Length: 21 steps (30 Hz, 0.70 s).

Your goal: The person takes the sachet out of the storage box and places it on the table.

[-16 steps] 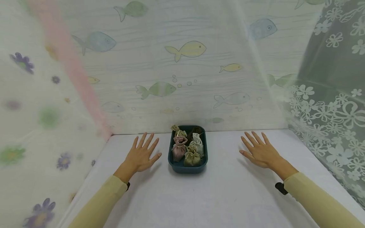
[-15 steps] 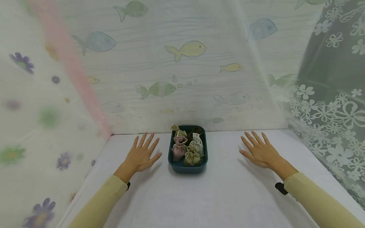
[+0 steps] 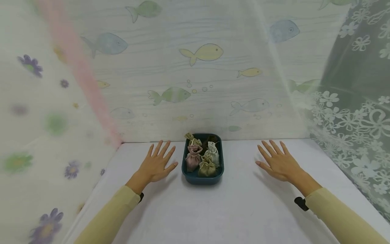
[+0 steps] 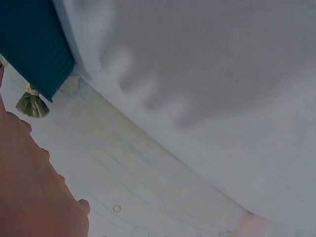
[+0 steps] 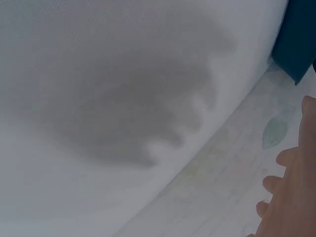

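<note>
White tabletop (image 3: 213, 210); gathered cloth pouches (image 3: 208, 168) in rounded tray (image 3: 203, 180)

A: Where does the head view sit?
B: High up, behind the left hand (image 3: 154, 168) and right hand (image 3: 281, 166), facing forward and tipped down. White tabletop (image 3: 234, 210) below, fish-print curtain (image 3: 201, 74) beyond, teal bin (image 3: 202, 181) whole near the middle. Widest of the three!
A: And the left wrist?
B: Far closer, low over the cloth and upside down: tabletop above, curtain beneath, that hand cropped at lower left.
A: Right wrist?
B: Almost its mirror, flipped too, its own hand cut by the right edge.
A: Common ground?
B: Bin, tabletop and curtain, everywhere; each wrist catches only part of the bin.
</note>
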Motion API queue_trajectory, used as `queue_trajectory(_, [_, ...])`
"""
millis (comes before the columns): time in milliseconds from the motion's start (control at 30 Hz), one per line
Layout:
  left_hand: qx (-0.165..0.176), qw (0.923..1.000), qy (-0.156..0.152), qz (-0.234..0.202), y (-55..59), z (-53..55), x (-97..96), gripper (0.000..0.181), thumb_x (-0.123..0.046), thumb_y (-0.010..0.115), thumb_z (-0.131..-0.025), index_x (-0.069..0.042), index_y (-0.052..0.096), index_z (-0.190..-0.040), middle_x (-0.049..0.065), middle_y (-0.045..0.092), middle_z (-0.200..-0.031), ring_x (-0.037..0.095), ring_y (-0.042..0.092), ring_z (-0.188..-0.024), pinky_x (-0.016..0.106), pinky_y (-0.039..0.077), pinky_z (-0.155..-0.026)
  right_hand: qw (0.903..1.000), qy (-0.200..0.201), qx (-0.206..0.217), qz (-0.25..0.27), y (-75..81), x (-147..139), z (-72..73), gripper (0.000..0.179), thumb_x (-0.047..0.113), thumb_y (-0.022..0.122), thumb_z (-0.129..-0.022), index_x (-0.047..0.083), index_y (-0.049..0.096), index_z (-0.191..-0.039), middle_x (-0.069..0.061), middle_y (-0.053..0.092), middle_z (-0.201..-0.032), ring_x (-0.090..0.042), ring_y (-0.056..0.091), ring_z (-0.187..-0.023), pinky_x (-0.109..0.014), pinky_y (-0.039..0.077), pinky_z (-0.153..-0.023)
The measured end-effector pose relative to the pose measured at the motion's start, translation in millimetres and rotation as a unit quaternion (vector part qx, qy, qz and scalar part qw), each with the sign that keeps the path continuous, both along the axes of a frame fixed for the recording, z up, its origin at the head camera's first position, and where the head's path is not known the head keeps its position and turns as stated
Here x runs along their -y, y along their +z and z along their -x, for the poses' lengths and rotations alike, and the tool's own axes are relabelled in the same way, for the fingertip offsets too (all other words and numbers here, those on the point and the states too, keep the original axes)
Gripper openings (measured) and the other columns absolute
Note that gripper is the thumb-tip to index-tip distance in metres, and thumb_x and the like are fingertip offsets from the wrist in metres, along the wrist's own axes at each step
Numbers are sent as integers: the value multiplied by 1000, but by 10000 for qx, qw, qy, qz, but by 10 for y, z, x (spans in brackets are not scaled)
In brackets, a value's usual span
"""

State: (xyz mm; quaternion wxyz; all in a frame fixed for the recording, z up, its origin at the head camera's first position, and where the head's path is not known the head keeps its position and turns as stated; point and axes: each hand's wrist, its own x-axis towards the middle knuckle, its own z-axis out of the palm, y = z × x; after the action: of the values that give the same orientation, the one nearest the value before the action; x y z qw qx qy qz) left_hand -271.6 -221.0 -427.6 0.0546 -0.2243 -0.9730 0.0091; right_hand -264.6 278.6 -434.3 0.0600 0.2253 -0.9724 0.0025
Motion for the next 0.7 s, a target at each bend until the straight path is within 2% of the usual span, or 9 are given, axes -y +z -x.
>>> queue_trajectory(200, [61, 9999, -98, -115, -42, -6, -45, 77, -62, 36, -105, -16, 22, -165, 10, 6, -172, 37, -3, -158, 64, 5, -122, 9999, 104, -101, 12, 47, 126, -96, 77, 57, 39, -107, 4, 28, -162, -21, 21, -168, -45, 14, -154, -64, 3, -122])
queue_trajectory(300, [107, 9996, -147, -226, -18, -13, -74, 80, -63, 39, -104, -14, 22, -165, 11, 9, -172, 38, 0, -157, 64, 7, -122, 9997, 171, -143, 85, 78, 198, -135, 77, 57, 40, -107, 4, 28, -162, -20, 23, -167, -45, 18, -153, -64, 7, -122])
queue_trajectory(533, [164, 9994, -214, -220, -58, -48, -117, 85, -70, 32, -103, -14, 17, -166, 9, 6, -172, 36, 2, -158, 62, 9, -123, 9992, 248, -144, 268, 105, 359, -215, 77, 56, 44, -106, 4, 31, -161, -20, 26, -167, -44, 21, -152, -64, 12, -121])
queue_trajectory(700, [205, 9988, -228, -370, -64, -76, -140, 87, -71, 32, -102, -13, 16, -166, 9, 5, -172, 36, 1, -158, 63, 10, -123, 9984, 361, -161, 394, 121, 470, -232, 76, 56, 44, -106, 5, 30, -161, -19, 25, -167, -44, 19, -153, -64, 12, -122])
